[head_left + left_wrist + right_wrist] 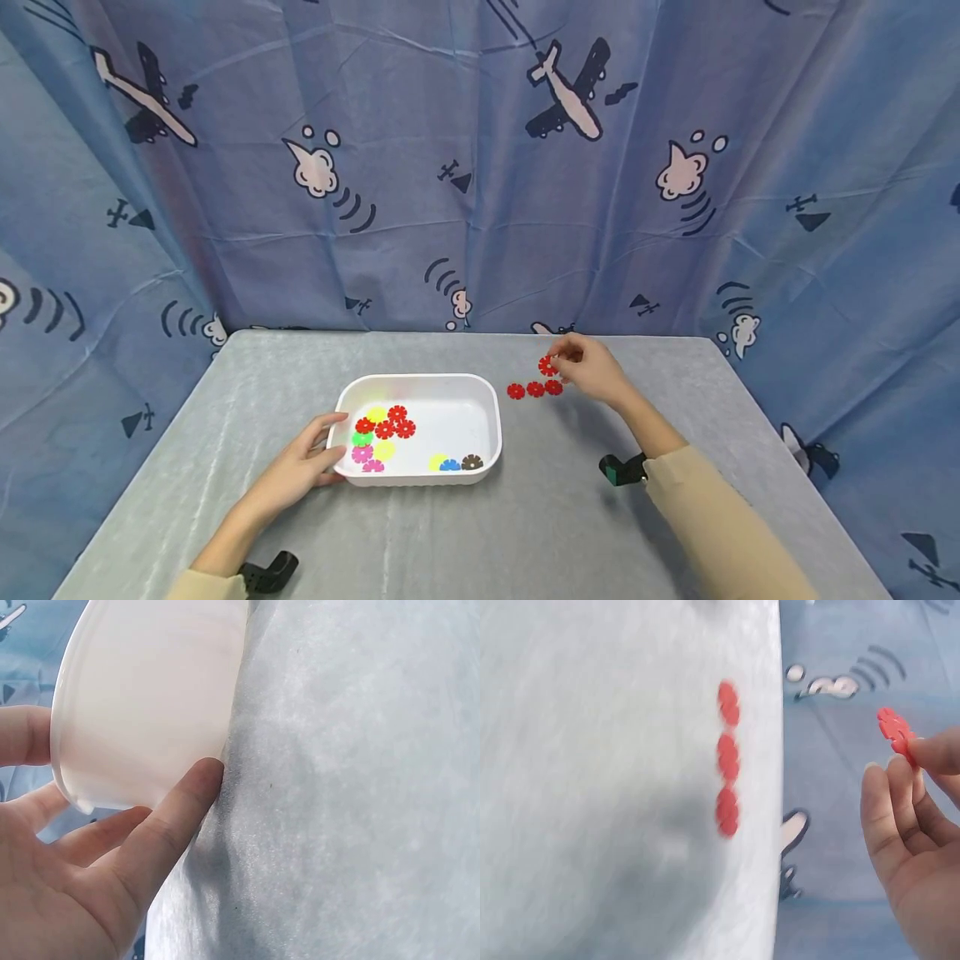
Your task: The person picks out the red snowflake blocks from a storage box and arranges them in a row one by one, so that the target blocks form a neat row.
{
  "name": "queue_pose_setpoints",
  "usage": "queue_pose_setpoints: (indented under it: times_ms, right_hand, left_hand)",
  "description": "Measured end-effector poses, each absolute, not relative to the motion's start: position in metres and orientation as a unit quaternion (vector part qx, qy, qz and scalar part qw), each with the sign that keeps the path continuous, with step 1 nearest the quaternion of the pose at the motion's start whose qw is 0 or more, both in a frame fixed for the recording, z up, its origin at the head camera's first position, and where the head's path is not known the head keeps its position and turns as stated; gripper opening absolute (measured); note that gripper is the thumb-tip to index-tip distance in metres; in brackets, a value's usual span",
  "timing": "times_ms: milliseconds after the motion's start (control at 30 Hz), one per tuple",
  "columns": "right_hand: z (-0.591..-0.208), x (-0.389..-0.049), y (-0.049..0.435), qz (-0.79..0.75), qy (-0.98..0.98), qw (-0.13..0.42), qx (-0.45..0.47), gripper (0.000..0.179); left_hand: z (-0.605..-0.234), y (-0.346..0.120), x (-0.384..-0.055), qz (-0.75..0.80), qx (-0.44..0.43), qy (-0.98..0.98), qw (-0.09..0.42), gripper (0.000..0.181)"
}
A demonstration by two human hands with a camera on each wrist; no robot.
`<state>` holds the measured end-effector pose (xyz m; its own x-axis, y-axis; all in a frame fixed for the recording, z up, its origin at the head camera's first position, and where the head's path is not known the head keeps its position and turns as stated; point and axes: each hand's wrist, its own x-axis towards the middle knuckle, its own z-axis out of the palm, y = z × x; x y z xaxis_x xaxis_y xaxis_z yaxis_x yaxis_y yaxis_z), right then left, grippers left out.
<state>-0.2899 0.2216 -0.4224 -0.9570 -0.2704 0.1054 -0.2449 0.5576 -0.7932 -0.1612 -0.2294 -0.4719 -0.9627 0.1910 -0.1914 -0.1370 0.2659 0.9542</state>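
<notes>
My left hand holds the left end of a white plastic tray, with fingertips over its rim and other fingers against the outer wall. Between the thumb and fingers of my right hand is a red notched plastic disc, pinched by its edge and raised over the far part of the table. Just below it in the head view, three matching red discs form a row on the cloth; the right wrist view shows that same row, blurred.
Inside the tray lie several more red discs, along with yellow, green, pink, blue and brown ones. A pale grey cloth covers the table. Behind its far edge hangs a blue curtain with airplane prints.
</notes>
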Motion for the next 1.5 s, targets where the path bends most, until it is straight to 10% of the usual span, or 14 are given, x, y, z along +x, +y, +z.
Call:
queue_pose_setpoints:
  times_ms: [900,1500]
  right_hand:
    - [-0.483,-0.31,0.262,-0.382,0.922,0.045,-0.036,0.013]
    - [-0.426,-0.29,0.227,-0.377,0.921,-0.016,-0.097,0.019]
  left_hand:
    - [-0.474,-0.231,-0.162,0.612,0.023,0.779,0.131,0.056]
    - [-0.472,-0.229,-0.161,0.608,0.025,0.783,0.125,0.056]
